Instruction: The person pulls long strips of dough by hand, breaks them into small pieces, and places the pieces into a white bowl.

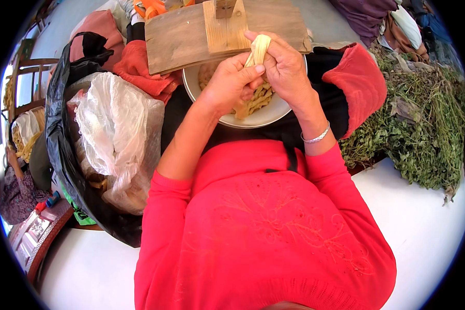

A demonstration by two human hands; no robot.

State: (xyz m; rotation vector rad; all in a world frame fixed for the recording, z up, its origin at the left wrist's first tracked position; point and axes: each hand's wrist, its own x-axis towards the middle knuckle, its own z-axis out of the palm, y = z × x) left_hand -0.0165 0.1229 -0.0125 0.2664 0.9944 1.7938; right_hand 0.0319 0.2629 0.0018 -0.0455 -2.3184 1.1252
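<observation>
Both hands meet over a white basin (284, 111) in front of me. Between them is a pale yellow, folded strip of what looks like plant fibre or husk (259, 47). My right hand (288, 64) is closed on its side, fingers wrapped round it near the top. My left hand (231, 82) pinches at its lower end, the thumb pressed against it. Yellowish-tan twisted pieces (261, 103) lie in the basin below, partly hidden by my hands. Just beyond my fingertips a wooden board (178, 44) covers the basin's far side, with a lighter wooden block (225, 28) fixed on it.
To my left, a black plastic bag (62, 150) stands around a clear plastic bag (119, 124). Dried green plants (418, 113) are heaped on the right. Red cloth (359, 85) lies by the basin. Another person's patterned sleeve (23, 188) and a wooden chair (28, 70) show at far left.
</observation>
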